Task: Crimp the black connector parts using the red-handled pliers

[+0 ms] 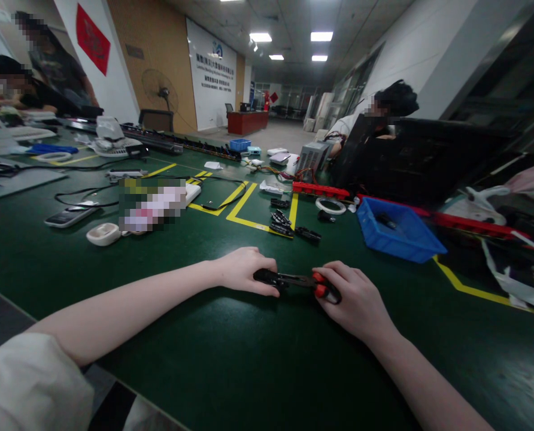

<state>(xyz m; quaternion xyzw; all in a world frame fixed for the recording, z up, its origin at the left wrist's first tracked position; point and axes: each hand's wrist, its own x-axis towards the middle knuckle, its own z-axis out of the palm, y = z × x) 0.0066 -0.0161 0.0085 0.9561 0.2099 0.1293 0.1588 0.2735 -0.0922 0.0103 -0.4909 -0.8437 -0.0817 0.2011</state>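
Observation:
My right hand (354, 296) is closed round the red-and-black handles of a pair of pliers (300, 280), whose metal jaws point left. Between the thumb and fingers of my left hand (246, 270) is a small black part (267, 276). The jaws reach this part; whether they grip it I cannot tell. Both hands are just above the green table (231, 365). Beyond them lie several similar-looking black parts (281, 221), bunched near a yellow tape corner, and another black piece (308, 234) to their right.
A blue bin (399, 251) with dark items inside stands right, near a white ring (331, 206) and a red strip (321, 190). Left lie a dark handheld device (73, 214), a white case (103, 234) and black cables (87, 190). A large black panel (428, 161) rises behind; people sit beyond.

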